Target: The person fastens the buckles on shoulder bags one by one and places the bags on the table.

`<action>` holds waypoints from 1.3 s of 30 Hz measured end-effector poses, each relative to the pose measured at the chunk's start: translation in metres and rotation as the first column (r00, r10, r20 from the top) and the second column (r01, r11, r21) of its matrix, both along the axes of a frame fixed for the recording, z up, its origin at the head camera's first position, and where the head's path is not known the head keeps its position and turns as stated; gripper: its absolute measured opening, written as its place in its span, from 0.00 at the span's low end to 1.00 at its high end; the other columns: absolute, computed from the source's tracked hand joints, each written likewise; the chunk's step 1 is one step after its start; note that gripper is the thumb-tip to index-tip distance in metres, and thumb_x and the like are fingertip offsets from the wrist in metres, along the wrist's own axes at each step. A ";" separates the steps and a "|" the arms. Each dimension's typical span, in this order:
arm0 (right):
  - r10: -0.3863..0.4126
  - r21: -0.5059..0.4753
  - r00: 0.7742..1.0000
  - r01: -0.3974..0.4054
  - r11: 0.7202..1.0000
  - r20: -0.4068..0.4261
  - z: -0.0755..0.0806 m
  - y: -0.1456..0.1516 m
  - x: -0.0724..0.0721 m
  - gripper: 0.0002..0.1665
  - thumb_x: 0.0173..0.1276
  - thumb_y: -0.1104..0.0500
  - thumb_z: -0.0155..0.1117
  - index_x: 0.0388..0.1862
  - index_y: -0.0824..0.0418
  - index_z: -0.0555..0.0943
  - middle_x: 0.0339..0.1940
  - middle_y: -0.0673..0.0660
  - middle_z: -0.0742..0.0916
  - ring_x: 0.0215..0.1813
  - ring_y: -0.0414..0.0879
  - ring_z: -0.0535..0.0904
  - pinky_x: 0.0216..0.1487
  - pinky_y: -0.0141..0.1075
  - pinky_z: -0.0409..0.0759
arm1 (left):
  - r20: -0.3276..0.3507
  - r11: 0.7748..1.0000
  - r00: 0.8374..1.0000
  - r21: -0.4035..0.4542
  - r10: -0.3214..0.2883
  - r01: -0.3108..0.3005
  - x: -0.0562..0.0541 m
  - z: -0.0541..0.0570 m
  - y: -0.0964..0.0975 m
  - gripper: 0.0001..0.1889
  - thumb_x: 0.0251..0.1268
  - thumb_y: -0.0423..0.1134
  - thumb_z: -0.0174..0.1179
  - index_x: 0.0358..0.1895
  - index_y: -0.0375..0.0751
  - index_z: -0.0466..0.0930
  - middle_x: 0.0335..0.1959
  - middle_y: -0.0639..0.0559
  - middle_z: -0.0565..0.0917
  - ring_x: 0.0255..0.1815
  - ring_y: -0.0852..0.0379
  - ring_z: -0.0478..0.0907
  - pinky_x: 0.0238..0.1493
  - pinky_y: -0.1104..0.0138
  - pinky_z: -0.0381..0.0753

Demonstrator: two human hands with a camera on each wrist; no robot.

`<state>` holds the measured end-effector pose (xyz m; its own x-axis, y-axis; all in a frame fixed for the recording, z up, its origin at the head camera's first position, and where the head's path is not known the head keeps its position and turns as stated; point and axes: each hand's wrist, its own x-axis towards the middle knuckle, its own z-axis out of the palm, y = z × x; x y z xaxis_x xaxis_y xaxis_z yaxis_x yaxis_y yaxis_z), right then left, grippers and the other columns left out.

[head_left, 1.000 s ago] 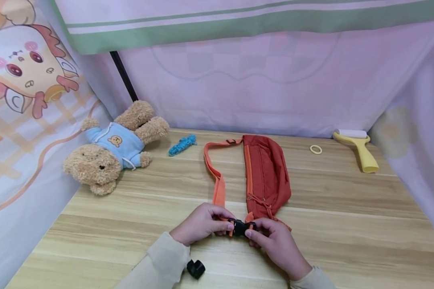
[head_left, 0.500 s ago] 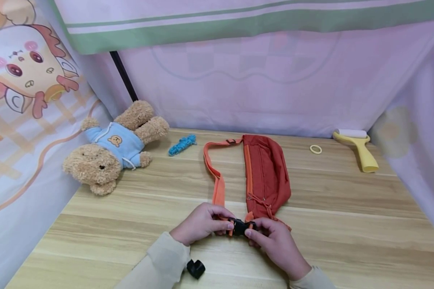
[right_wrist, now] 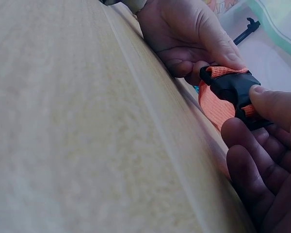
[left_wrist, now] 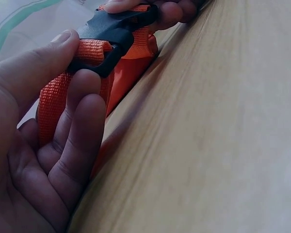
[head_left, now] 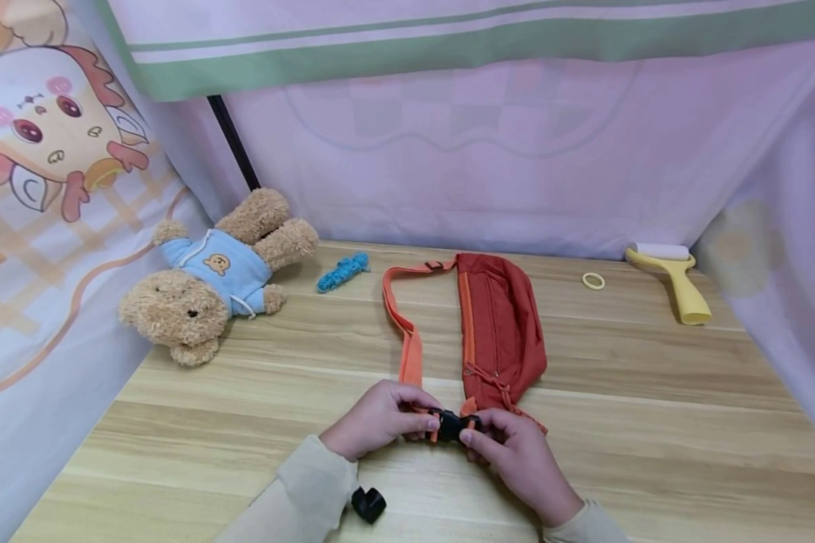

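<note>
A red waist bag point(head_left: 502, 332) with an orange zip lies on the wooden table, its orange strap point(head_left: 411, 354) looping round on the left. The strap's black side-release buckle point(head_left: 452, 427) is near the front, its two halves joined together. My left hand point(head_left: 380, 418) pinches the buckle's left end between thumb and fingers, where the orange webbing point(left_wrist: 53, 107) threads through. At the other end, the thumb and fingers of my right hand point(head_left: 516, 456) pinch the buckle point(right_wrist: 233, 87). Parts of both buckle ends are hidden under the fingertips.
To the left lies a teddy bear point(head_left: 220, 275) in a blue top, beside a blue cord bundle point(head_left: 342, 272). A pale yellow ring point(head_left: 593, 281) and a yellow lint roller point(head_left: 679, 283) are at the back right. Printed cloth point(head_left: 448, 151) hangs behind the table.
</note>
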<state>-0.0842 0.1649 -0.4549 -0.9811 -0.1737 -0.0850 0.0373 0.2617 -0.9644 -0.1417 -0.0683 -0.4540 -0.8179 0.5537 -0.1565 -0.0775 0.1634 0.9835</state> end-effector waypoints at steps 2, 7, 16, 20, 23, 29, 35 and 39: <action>0.008 0.003 1.000 -0.008 1.000 -0.004 0.000 0.000 0.000 0.11 0.66 0.59 0.72 0.41 0.66 0.84 0.28 0.55 0.85 0.29 0.41 0.82 0.32 0.33 0.82 | -0.005 1.000 1.000 -0.001 0.000 0.000 0.000 0.000 0.000 0.09 0.63 0.35 0.70 0.45 0.40 0.89 0.33 0.50 0.87 0.28 0.61 0.80 0.30 0.70 0.80; 0.017 0.011 1.000 -0.017 1.000 0.000 -0.001 0.001 -0.001 0.11 0.66 0.60 0.72 0.42 0.66 0.84 0.29 0.56 0.85 0.29 0.41 0.82 0.32 0.33 0.82 | -0.009 1.000 1.000 0.002 -0.005 0.005 0.000 0.000 0.000 0.09 0.63 0.34 0.70 0.45 0.40 0.89 0.33 0.50 0.87 0.28 0.61 0.79 0.30 0.70 0.80; 0.023 0.009 1.000 -0.023 1.000 0.012 -0.002 0.002 -0.002 0.11 0.66 0.59 0.72 0.41 0.66 0.84 0.30 0.56 0.85 0.30 0.42 0.82 0.33 0.33 0.83 | -0.012 1.000 1.000 -0.018 -0.002 0.002 0.001 0.002 0.000 0.08 0.62 0.34 0.70 0.44 0.41 0.89 0.33 0.49 0.87 0.28 0.60 0.79 0.30 0.70 0.79; 0.028 0.013 1.000 -0.028 1.000 0.009 -0.002 0.002 -0.001 0.11 0.66 0.59 0.72 0.40 0.66 0.84 0.30 0.56 0.85 0.30 0.41 0.83 0.33 0.33 0.83 | 0.000 1.000 1.000 -0.016 -0.004 0.004 0.001 0.000 0.000 0.08 0.62 0.34 0.70 0.44 0.40 0.89 0.32 0.49 0.87 0.28 0.60 0.79 0.30 0.70 0.80; 0.027 0.008 1.000 -0.027 1.000 0.009 -0.002 0.003 -0.002 0.10 0.67 0.60 0.72 0.40 0.66 0.84 0.31 0.56 0.85 0.30 0.41 0.82 0.33 0.33 0.83 | 0.001 1.000 1.000 -0.019 -0.005 0.005 0.000 -0.001 0.000 0.08 0.62 0.34 0.70 0.44 0.40 0.89 0.32 0.49 0.87 0.27 0.60 0.79 0.30 0.69 0.80; 0.027 0.008 1.000 -0.027 1.000 0.004 -0.001 0.003 -0.002 0.11 0.67 0.60 0.72 0.41 0.67 0.84 0.31 0.56 0.85 0.30 0.41 0.82 0.33 0.33 0.83 | -0.006 1.000 1.000 -0.017 -0.008 0.008 0.000 -0.001 0.000 0.08 0.63 0.35 0.70 0.45 0.40 0.89 0.32 0.50 0.87 0.27 0.61 0.80 0.30 0.69 0.81; 0.029 0.017 1.000 -0.029 0.999 0.007 0.000 0.003 -0.001 0.11 0.67 0.59 0.72 0.41 0.67 0.84 0.31 0.56 0.85 0.30 0.42 0.83 0.33 0.33 0.83 | -0.003 1.000 1.000 -0.020 -0.004 0.004 -0.001 -0.002 0.000 0.07 0.62 0.35 0.71 0.43 0.44 0.89 0.33 0.50 0.88 0.28 0.60 0.80 0.30 0.69 0.81; 0.021 0.030 1.000 -0.022 0.999 0.013 -0.001 0.003 -0.002 0.11 0.66 0.59 0.72 0.40 0.65 0.84 0.31 0.56 0.85 0.31 0.42 0.84 0.34 0.34 0.84 | -0.012 1.000 1.000 -0.017 -0.003 0.003 -0.001 -0.002 0.000 0.07 0.62 0.35 0.71 0.43 0.44 0.89 0.33 0.50 0.88 0.28 0.60 0.80 0.30 0.69 0.81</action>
